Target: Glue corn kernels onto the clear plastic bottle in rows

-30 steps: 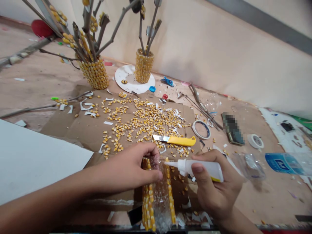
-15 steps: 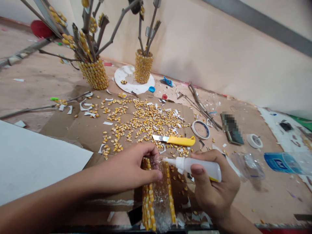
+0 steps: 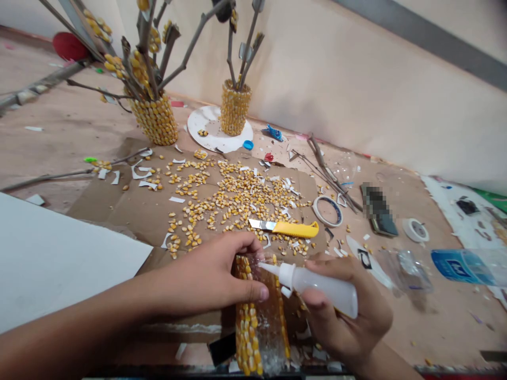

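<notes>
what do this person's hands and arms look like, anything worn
The left hand and right hand are bare, with no gloves, rings or watch showing. The left forearm has no sleeve in view; the right forearm shows only a short, bare stretch.

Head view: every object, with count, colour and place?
Kernel-studded plastic piece: 1, clear, yellow, front centre
Squeeze bottle: 1, white, front right
Kernel-covered pots: 2, yellow, back left and centre
Plate: 1, white, back centre
Branches: several, brown, in pots, left, right
Cardboard: 1, brown, centre
Loose kernels: many, yellow, mostly on cardboard
Cutter: 1, yellow, centre
Tape rolls: 2, white, right
Phone: 1, dark, right
Labelled bottle: 1, clear, blue, far right
Cap: 1, blue, back centre
Sheet: 1, white, left
Disc: 1, red, back left
Scraps: many, white and coloured, scattered
Left hand: 1, bare, holding plastic piece
Right hand: 1, bare, holding squeeze bottle
</notes>
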Motion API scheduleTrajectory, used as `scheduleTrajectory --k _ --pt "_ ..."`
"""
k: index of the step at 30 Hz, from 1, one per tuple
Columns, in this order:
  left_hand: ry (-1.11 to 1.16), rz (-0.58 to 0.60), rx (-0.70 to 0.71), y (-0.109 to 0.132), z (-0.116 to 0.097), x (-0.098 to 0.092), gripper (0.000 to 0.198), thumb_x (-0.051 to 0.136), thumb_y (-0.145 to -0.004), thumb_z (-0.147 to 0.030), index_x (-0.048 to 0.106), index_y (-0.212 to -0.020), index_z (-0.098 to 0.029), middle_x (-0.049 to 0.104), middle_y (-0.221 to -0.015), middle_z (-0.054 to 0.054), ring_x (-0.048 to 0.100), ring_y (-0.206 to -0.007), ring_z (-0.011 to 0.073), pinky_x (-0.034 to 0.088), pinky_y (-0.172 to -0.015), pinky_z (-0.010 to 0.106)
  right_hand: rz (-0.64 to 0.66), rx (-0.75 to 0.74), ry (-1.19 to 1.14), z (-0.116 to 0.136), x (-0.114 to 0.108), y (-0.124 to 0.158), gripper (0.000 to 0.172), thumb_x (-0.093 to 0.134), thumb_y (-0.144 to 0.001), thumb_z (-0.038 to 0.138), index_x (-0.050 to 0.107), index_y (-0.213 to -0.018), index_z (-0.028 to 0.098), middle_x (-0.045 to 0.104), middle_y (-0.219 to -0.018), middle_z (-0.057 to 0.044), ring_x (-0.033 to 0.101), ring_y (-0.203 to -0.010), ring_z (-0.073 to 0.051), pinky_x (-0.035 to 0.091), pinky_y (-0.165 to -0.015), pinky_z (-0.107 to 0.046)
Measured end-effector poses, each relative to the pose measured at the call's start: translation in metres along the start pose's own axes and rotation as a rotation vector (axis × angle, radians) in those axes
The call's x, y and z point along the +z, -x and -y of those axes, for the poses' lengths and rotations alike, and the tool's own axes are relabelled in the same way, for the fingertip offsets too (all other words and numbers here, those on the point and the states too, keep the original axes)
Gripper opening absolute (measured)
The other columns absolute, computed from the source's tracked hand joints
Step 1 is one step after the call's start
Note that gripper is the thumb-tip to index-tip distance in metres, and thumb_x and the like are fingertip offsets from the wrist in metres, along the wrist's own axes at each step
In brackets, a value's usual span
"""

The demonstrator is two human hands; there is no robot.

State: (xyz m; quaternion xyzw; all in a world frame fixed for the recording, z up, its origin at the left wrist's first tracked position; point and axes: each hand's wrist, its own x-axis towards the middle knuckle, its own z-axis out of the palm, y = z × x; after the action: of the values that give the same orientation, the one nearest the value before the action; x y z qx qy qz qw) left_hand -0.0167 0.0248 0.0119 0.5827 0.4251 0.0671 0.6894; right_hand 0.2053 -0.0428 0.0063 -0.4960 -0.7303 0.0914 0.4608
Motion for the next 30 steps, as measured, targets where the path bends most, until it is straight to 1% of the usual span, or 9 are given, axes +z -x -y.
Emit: scheduleTrajectory --k 4,7,10,12,17,21,24,27,30 --pt "0.019 0.008 -0.014 -0.0002 0.0001 -0.0001 0.038 0.081 -0.072 -0.03 0.061 -0.105 -0.023 0.071 -0.102 0.001 0.065 -0.098 0.0245 0.051 -0.084 0.034 0.096 -0.091 -0.045 -0.0008 -0.0003 -0.0004 0.022 0.065 -0.104 0.042 0.063 -0.112 0.021 0.071 -0.076 -0.001 0.07 -0.06 -0.017 0.055 -0.048 -0.028" --pt "0.028 0.018 -0.017 -0.0005 0.0008 -0.0004 0.04 0.081 -0.071 -0.031 0.061 -0.106 -0.024 0.071 -0.102 0.001 0.065 -0.098 0.0251 0.052 -0.085 0.036 0.127 -0.134 -0.051 -0.0022 -0.0009 0.0004 0.022 0.065 -0.104 0.04 0.062 -0.115 0.021 0.068 -0.074 -0.001 0.068 -0.058 -0.017 0.054 -0.046 -0.028" --pt "0.021 0.004 -0.027 -0.0006 0.0012 -0.0001 0.04 0.082 -0.07 -0.032 0.061 -0.104 -0.023 0.07 -0.102 0.001 0.065 -0.099 0.0255 0.052 -0.086 0.036 0.144 -0.135 -0.053 -0.0032 -0.0013 0.0012 0.02 0.067 -0.098 0.031 0.062 -0.115 0.023 0.069 -0.078 -0.002 0.069 -0.061 -0.02 0.056 -0.048 -0.031" --pt "0.042 0.013 -0.035 -0.0007 0.0016 0.0005 0.04 0.081 -0.07 -0.031 0.061 -0.103 -0.023 0.069 -0.101 0.001 0.065 -0.097 0.0248 0.052 -0.086 0.036 0.154 -0.117 -0.065 -0.0027 -0.0006 0.0012 0.023 0.068 -0.092 0.025 0.061 -0.114 0.025 0.069 -0.08 -0.003 0.069 -0.063 -0.021 0.057 -0.051 -0.034" --pt "0.036 -0.001 -0.029 -0.0009 0.0043 0.0012 0.04 0.082 -0.069 -0.031 0.061 -0.103 -0.023 0.067 -0.099 0.0 0.064 -0.095 0.0235 0.051 -0.081 0.033 0.123 -0.107 -0.111 0.0001 0.0019 -0.0023 0.033 0.066 -0.078 0.013 0.061 -0.109 0.022 0.066 -0.079 -0.002 0.065 -0.06 -0.018 0.055 -0.05 -0.032" --pt "-0.002 -0.013 -0.021 -0.0006 0.0042 0.0001 0.042 0.084 -0.069 -0.032 0.063 -0.104 -0.023 0.068 -0.104 0.001 0.062 -0.097 0.0234 0.05 -0.079 0.031 0.107 -0.119 -0.149 0.001 0.0008 -0.0049 0.032 0.064 -0.075 0.01 0.061 -0.105 0.02 0.061 -0.074 0.001 0.062 -0.057 -0.015 0.052 -0.049 -0.029" --pt "-0.009 -0.023 -0.022 0.0 0.0021 -0.0004 0.04 0.084 -0.069 -0.032 0.063 -0.102 -0.023 0.068 -0.107 0.001 0.062 -0.097 0.0232 0.049 -0.08 0.031 0.093 -0.067 -0.154 0.0001 -0.001 -0.0025 0.032 0.064 -0.075 0.009 0.062 -0.104 0.021 0.059 -0.072 0.001 0.06 -0.055 -0.017 0.05 -0.047 -0.031" --pt "-0.025 -0.032 -0.028 0.0007 0.0 -0.0004 0.039 0.084 -0.069 -0.031 0.063 -0.101 -0.023 0.068 -0.107 0.0 0.061 -0.095 0.0224 0.048 -0.078 0.031 0.052 -0.009 -0.103 -0.0016 -0.002 0.0017 0.026 0.066 -0.077 0.011 0.064 -0.101 0.022 0.061 -0.072 0.0 0.065 -0.059 -0.019 0.053 -0.049 -0.032" --pt "-0.039 -0.03 -0.033 0.001 -0.0008 -0.0007 0.039 0.083 -0.07 -0.031 0.063 -0.102 -0.023 0.068 -0.103 -0.001 0.061 -0.094 0.0221 0.047 -0.078 0.031 0.003 0.067 -0.076 -0.0034 -0.0026 0.0035 0.016 0.07 -0.081 0.014 0.066 -0.094 0.021 0.064 -0.072 0.0 0.064 -0.056 -0.017 0.051 -0.046 -0.028"
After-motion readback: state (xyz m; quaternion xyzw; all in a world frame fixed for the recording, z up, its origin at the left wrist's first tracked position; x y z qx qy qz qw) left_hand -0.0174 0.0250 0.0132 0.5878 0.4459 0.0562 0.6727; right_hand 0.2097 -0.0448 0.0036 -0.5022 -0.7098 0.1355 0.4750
